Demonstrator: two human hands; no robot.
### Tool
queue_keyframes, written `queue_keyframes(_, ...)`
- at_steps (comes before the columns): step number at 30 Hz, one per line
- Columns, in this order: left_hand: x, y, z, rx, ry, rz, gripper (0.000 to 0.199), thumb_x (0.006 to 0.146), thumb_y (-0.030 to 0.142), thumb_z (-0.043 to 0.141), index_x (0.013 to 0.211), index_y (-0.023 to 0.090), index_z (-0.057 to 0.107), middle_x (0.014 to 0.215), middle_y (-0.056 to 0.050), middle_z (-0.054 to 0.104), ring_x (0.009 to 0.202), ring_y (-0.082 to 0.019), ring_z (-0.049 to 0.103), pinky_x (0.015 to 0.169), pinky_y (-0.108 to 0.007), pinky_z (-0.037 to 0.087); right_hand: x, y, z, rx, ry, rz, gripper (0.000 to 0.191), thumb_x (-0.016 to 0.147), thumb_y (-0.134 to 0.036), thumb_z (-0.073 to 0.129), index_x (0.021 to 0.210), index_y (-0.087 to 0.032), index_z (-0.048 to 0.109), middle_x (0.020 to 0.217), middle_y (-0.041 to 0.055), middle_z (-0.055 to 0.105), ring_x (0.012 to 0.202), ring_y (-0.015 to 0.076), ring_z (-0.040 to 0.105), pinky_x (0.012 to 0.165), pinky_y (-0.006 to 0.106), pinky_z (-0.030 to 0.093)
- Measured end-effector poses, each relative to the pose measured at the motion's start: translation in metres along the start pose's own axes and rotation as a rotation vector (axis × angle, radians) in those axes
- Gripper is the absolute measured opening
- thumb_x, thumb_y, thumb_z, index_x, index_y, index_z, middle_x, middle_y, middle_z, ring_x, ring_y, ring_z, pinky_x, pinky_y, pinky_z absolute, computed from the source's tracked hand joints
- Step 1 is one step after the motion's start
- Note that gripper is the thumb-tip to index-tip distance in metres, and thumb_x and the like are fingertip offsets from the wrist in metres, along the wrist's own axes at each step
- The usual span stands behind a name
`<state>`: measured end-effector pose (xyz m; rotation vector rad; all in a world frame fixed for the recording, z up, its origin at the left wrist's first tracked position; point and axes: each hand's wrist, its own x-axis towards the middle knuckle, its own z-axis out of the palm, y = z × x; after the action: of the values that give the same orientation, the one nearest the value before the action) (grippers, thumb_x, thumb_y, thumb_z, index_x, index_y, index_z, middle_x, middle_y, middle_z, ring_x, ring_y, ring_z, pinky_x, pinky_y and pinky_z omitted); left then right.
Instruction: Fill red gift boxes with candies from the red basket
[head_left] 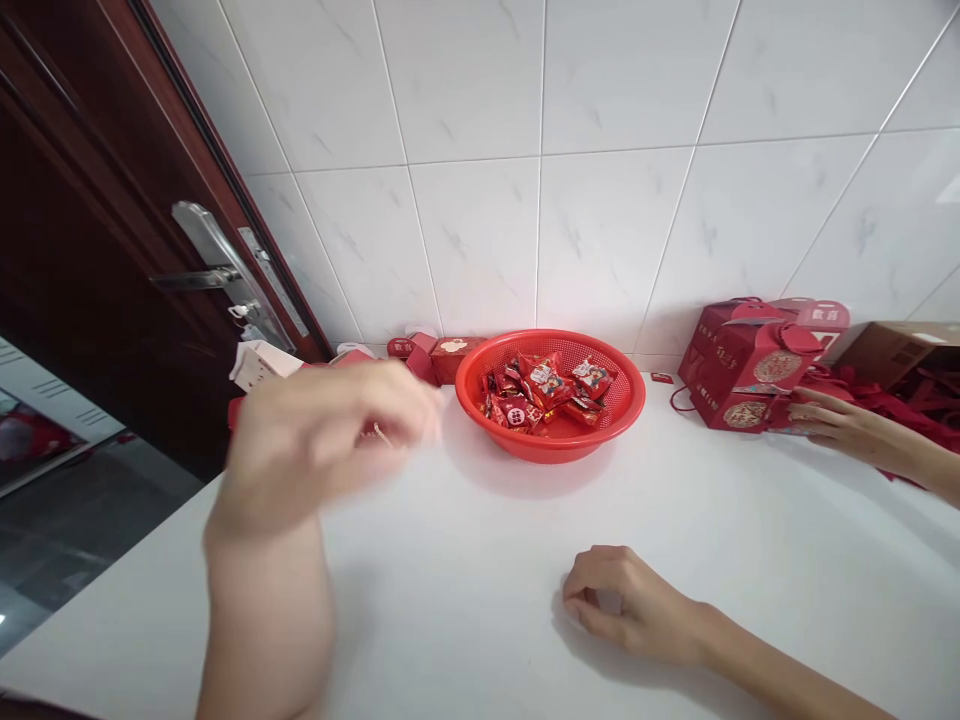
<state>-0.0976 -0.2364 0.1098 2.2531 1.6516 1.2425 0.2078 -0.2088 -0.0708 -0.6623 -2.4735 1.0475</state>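
My left hand [319, 440] is raised over the left side of the white table [465, 590], near a red plastic basket [551, 450]. Motion smears its curled fingers; a small pale twisted strip shows by them, and whether they hold it is unclear. My right hand [634, 605] rests on the tabletop in front of the basket. Its fingers curl toward the thumb, leaving a gap in which no object shows. Inside the basket lie several red-wrapped packets [547, 385].
At the right, another person's hand [847, 425] touches a red gift box [739, 365]. Behind it stands a brown cardboard box [885, 350]. Small red boxes [454, 355] line the tiled wall [480, 240] left of the basket. A dark door [97, 200] with a metal handle [202, 280] is at the left.
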Motion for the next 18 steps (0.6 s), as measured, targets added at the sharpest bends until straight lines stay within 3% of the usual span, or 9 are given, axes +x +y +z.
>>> queue_keyframes(2, 0.021, -0.021, 0.004, 0.144, 0.063, -0.188, 0.031, 0.087, 0.046, 0.057, 0.090, 0.019, 0.071, 0.093, -0.005, 0.075, 0.087, -0.023, 0.066, 0.079, -0.033, 0.050, 0.001, 0.001, 0.000, 0.025, 0.003, 0.017, 0.020, 0.090, -0.024, 0.052, 0.083, -0.019, 0.070, 0.075, 0.0053, 0.070, 0.066, 0.0150, 0.059, 0.068, 0.028, 0.049)
queue_keyframes(3, 0.030, -0.035, 0.006, 0.308, 0.040, -0.316, 0.027, 0.085, 0.041, 0.060, 0.092, 0.018, 0.071, 0.095, -0.007, 0.075, 0.090, -0.024, 0.067, 0.080, -0.032, 0.049, 0.001, 0.001, 0.000, 0.038, 0.005, 0.029, 0.020, 0.089, -0.024, 0.053, 0.083, -0.018, 0.070, 0.076, 0.0056, 0.070, 0.066, 0.0150, 0.059, 0.068, 0.028, 0.049)
queue_keyframes(4, 0.038, -0.052, 0.008, 0.460, -0.026, -0.461, 0.022, 0.081, 0.037, 0.061, 0.084, 0.018, 0.071, 0.089, -0.008, 0.074, 0.087, -0.027, 0.067, 0.076, -0.033, 0.048, 0.002, 0.001, 0.000, 0.051, 0.006, 0.040, 0.020, 0.089, -0.025, 0.053, 0.083, -0.018, 0.071, 0.077, 0.0058, 0.070, 0.066, 0.0150, 0.059, 0.067, 0.028, 0.050)
queue_keyframes(6, 0.048, -0.084, 0.013, 0.533, -0.142, -0.644, 0.019, 0.081, 0.036, 0.062, 0.080, 0.018, 0.069, 0.087, -0.010, 0.074, 0.087, -0.029, 0.068, 0.069, -0.032, 0.046, 0.003, 0.001, 0.001, 0.074, 0.005, 0.053, 0.019, 0.089, -0.025, 0.054, 0.083, -0.018, 0.071, 0.078, 0.0061, 0.070, 0.066, 0.0151, 0.059, 0.067, 0.027, 0.050)
queue_keyframes(9, 0.050, -0.117, 0.023, 0.546, -0.161, -0.700, 0.014, 0.079, 0.032, 0.064, 0.076, 0.018, 0.066, 0.082, -0.011, 0.072, 0.086, -0.029, 0.067, 0.064, -0.031, 0.043, 0.003, 0.000, 0.002, 0.096, 0.010, 0.056, 0.018, 0.088, -0.023, 0.054, 0.084, -0.018, 0.071, 0.077, 0.0058, 0.070, 0.067, 0.0150, 0.059, 0.066, 0.027, 0.050)
queue_keyframes(13, 0.048, -0.115, 0.031, 0.557, -0.229, -0.663, 0.020, 0.072, 0.021, 0.061, 0.056, 0.021, 0.050, 0.061, -0.004, 0.059, 0.068, -0.023, 0.061, 0.056, -0.029, 0.035, 0.002, 0.000, 0.002, 0.106, 0.032, 0.050, 0.017, 0.087, -0.022, 0.055, 0.083, -0.018, 0.071, 0.077, 0.0056, 0.069, 0.065, 0.0146, 0.059, 0.064, 0.026, 0.049)
queue_keyframes(16, 0.047, -0.094, 0.026, 0.483, -0.265, -0.660, 0.028, 0.069, 0.020, 0.059, 0.051, 0.021, 0.037, 0.051, 0.001, 0.045, 0.052, -0.017, 0.050, 0.050, -0.028, 0.027, 0.002, 0.001, 0.000, 0.113, 0.065, 0.046, 0.017, 0.087, -0.022, 0.055, 0.082, -0.017, 0.071, 0.076, 0.0055, 0.069, 0.065, 0.0141, 0.060, 0.065, 0.026, 0.050)
queue_keyframes(18, 0.043, -0.077, 0.020, 0.348, -0.349, -0.653, 0.026, 0.069, 0.024, 0.059, 0.053, 0.021, 0.039, 0.050, 0.003, 0.041, 0.047, -0.014, 0.044, 0.048, -0.028, 0.025, 0.002, 0.000, -0.003, 0.120, 0.086, 0.042, 0.018, 0.089, -0.024, 0.055, 0.082, -0.017, 0.071, 0.076, 0.0055, 0.070, 0.064, 0.0138, 0.060, 0.065, 0.026, 0.050)
